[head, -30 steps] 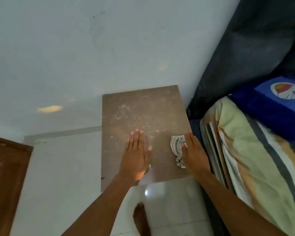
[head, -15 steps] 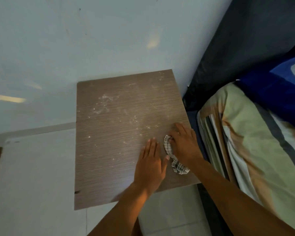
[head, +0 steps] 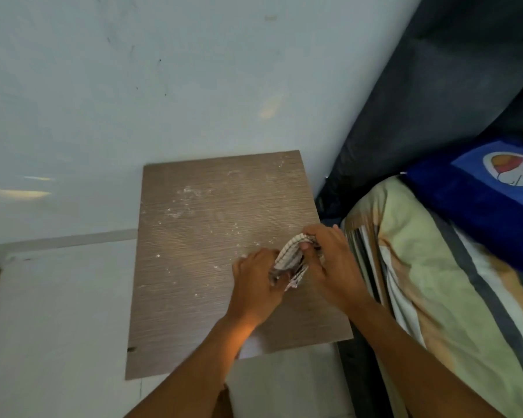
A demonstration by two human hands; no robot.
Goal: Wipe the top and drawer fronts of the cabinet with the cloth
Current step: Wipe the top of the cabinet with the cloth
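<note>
We see the left hand and right hand both gripping the bunched checked cloth between them, over the cabinet top near its right edge. White specks dust the top's far-left area.

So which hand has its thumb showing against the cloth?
The right hand: its thumb presses into the checked cloth from the bed side. The left hand grips the cloth's other edge, knuckles up, thumb hidden.
</note>
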